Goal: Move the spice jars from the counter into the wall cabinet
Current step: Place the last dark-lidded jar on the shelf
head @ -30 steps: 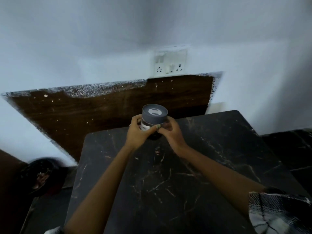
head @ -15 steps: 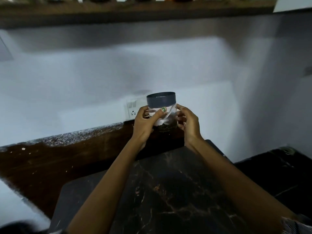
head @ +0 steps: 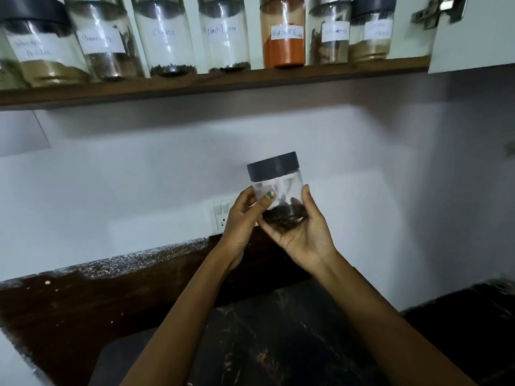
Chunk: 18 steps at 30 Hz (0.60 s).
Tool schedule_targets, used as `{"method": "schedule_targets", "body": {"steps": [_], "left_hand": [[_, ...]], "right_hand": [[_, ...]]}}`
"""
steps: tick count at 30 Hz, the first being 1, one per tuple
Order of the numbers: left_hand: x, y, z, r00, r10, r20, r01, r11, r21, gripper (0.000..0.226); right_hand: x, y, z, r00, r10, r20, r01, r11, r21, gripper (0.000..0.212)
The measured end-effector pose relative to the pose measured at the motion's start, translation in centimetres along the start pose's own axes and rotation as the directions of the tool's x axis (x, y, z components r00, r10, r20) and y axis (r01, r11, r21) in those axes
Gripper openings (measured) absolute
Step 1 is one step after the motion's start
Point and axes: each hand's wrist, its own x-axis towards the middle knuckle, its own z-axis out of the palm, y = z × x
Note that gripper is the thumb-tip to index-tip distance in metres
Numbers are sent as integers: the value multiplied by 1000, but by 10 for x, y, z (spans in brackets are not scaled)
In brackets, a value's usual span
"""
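A clear spice jar [head: 278, 188] with a dark grey lid and dark spice at its bottom is held up in front of the white wall. My left hand [head: 242, 221] grips its left side, thumb across the front. My right hand [head: 303, 235] cups its base and right side. Above, the wall cabinet's wooden shelf [head: 211, 82] carries a row of several labelled glass jars, among them one of red powder [head: 283, 37] and one marked black pepper [head: 224, 34].
The open cabinet door [head: 473, 34] with a metal hinge hangs at the upper right. A wall socket [head: 221, 215] sits behind my left hand. The dark marble counter [head: 278, 344] lies below, with a brown backsplash [head: 83, 302] behind it.
Both hands have lifted the jar from just above the counter to mid-wall height. The view has tilted up, bringing the cabinet shelf and its jars into sight.
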Motion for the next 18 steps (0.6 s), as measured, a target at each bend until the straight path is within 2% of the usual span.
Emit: {"method": "schedule_targets", "body": {"steps": [3, 5, 7, 9, 12, 14, 16, 18], "left_hand": [[-2, 5, 5, 1000, 7, -7, -7, 999, -34, 48], [-4, 11, 6, 1000, -2, 6, 3, 998, -58, 55], [-4, 15, 4, 999, -17, 29, 19, 997, -72, 49], [-4, 17, 1, 996, -31, 78, 38, 996, -81, 37], [-5, 21, 2, 987, -54, 151, 70, 992, -102, 28], [-5, 22, 3, 988, -57, 145, 70, 994, -86, 32], [-3, 22, 3, 993, -47, 113, 52, 998, -46, 38], [-4, 22, 5, 991, -36, 127, 39, 999, -24, 45]], "right_hand": [[-2, 3, 14, 988, -154, -14, 153, 985, -85, 57], [-4, 3, 19, 983, -181, -39, 176, 980, -95, 61], [-7, -2, 20, 992, -126, 7, 126, 986, -107, 54], [-12, -8, 20, 998, -7, 58, 13, 994, -106, 44], [-18, -11, 20, 992, 94, 84, -83, 989, -119, 54], [-20, -10, 21, 997, 25, 77, -15, 993, -118, 59], [-21, -10, 22, 992, -107, 65, 115, 984, -136, 58], [-23, -10, 22, 970, -238, 46, 242, 938, -248, 60]]}}
